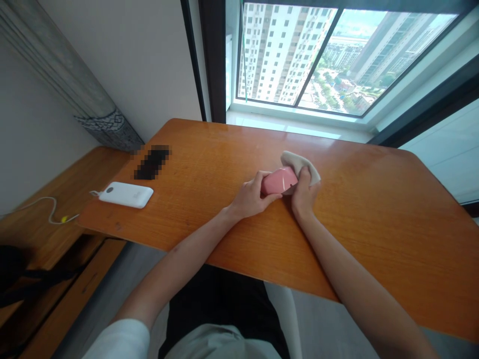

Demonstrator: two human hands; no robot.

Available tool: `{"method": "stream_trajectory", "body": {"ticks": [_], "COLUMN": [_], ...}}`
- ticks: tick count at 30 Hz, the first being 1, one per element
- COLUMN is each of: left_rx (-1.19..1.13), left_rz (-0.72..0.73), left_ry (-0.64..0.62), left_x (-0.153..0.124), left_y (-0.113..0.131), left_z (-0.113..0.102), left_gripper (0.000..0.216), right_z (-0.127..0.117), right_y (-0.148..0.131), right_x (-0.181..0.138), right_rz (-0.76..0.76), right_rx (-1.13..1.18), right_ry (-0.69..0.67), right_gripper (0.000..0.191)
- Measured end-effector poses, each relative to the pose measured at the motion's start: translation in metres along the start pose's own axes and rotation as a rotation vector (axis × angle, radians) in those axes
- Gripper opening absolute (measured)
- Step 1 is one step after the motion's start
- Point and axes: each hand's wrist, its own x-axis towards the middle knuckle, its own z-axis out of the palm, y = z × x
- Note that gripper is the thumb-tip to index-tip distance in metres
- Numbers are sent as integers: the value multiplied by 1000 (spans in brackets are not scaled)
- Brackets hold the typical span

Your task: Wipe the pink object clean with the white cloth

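Wooden desk (pixel 374 219) by a high-rise window; at frame centre the left hand (pixel 251 197) is gripping a pink object (pixel 279 180), fingers clamped round it, while the right hand (pixel 304 193) is pressing a beige cloth (pixel 299 162) against it. Wiping looks underway, finish unclear. White power bank (pixel 126 194) with cable sitting left, well apart; nothing blocking.

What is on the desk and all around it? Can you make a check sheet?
Surface: orange wooden desk, glossy.
Job's things: pink object and pale cloth, mid-desk.
Clutter: white power bank near the left edge; blurred dark patch behind it.
Hands: left hand grips the pink object; right hand presses the cloth on it.
Cables: white cable from the power bank over the lower side table.
Surroundings: window showing towers; curtain at left.
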Motion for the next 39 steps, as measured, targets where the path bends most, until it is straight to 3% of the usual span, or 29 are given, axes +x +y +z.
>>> {"method": "stream_trajectory", "body": {"ticks": [2, 4, 6, 8, 10, 12, 14, 15, 17, 19, 21, 23, 27, 30, 33, 35, 37, 39], "left_rx": [1, -1, -3, -2, 5, 10, 8, 5, -7, -7, 4, 10, -15, -28, -17, -4, -4, -16], "left_rz": [-4, -6, -7, -8, -10, -11, -13, -13, -11, -23, -40, -42, -18, -22, -35, -57, -57, -33], "left_ry": [-3, 4, 5, 12, 26, 28, 17, 18, 21, 16, 10, 20, 19, 25, 12, 1, 7, 17], "left_x": [0, 0, 0, 0, 0, 1, 1, 1, 1, 1, 1, 1, 1, 0, 0, 1, 1, 2], "left_y": [1, 0, -2, -3, -2, 0, 1, 1, 1, -1, -2, -2, 0, 1, 0, -1, 0, 0], "left_z": [0, 0, 1, 2, 1, 0, -1, -1, -1, 1, 2, 2, 0, 0, 1, 2, 2, 2], "left_gripper": [61, 61, 60, 58, 59, 61, 61, 60, 60, 58, 56, 58, 61, 61, 58, 56, 57, 60], "right_z": [-3, -8, -10, -8, -4, -1, -3, -6, -11, -14, -12, -7, -5, -11, -14, -11, -7, -4], "right_y": [4, 0, -9, -16, -15, -10, -4, -4, -8, -15, -19, -16, 2, 0, -13, -20, -18, -12], "right_x": [2, 0, -5, -9, -8, -4, -2, -2, -4, -8, -9, -6, 2, 1, -6, -7, -6, -2], "right_rz": [78, -77, -330, -450, -325, -92, 19, -9, -205, -458, -584, -477, -77, -204, -536, -654, -587, -353], "right_rx": [5, 10, -9, -37, -25, -3, 4, 3, -8, -52, -102, -93, -15, -31, -100, -145, -131, -75], "right_ry": [112, 92, -95, -267, -263, -120, -4, 21, -17, -166, -318, -320, 1, 39, -197, -341, -352, -254], "right_gripper": [49, 47, 45, 43, 43, 48, 52, 50, 47, 46, 44, 43, 48, 47, 49, 47, 43, 41]}}
